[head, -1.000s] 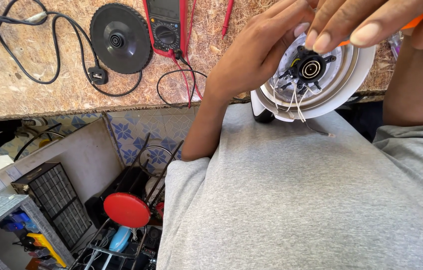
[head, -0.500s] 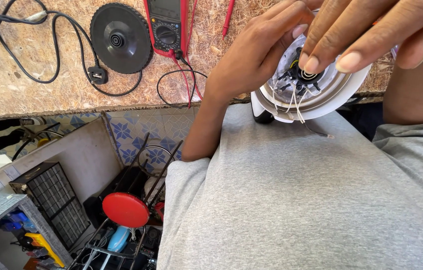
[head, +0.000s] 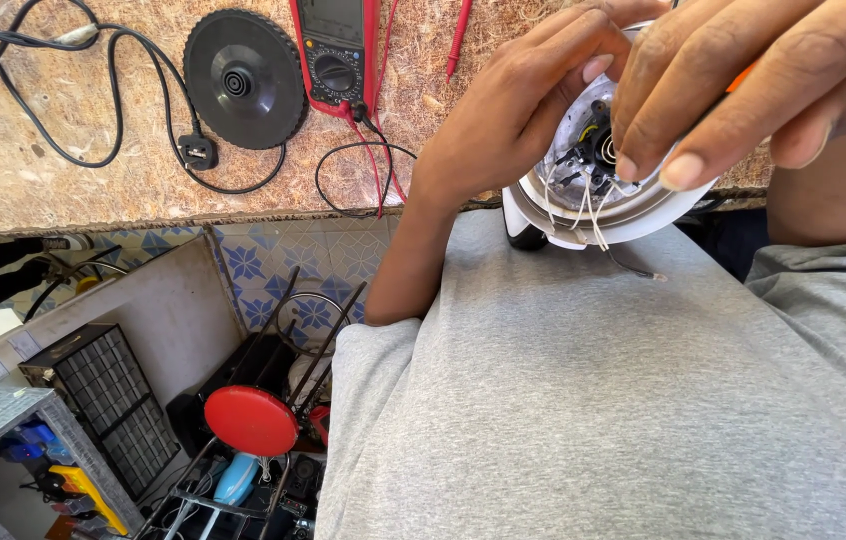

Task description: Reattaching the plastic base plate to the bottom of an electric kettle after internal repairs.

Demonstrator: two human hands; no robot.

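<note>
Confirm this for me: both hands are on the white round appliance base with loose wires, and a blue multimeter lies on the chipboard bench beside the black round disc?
Not quite. The head view shows the multimeter is red, not blue. The rest holds: left hand and right hand on the white appliance base, black disc beside the meter on the bench.

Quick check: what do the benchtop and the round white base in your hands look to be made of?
Benchtop: looks like chipboard, raw and unfinished, with pressed flakes showing across its surface. Base, gripped by the left hand with the right hand over it: rim looks like glossy white plastic; inner ring shines like metal, though I can't be sure.
</note>
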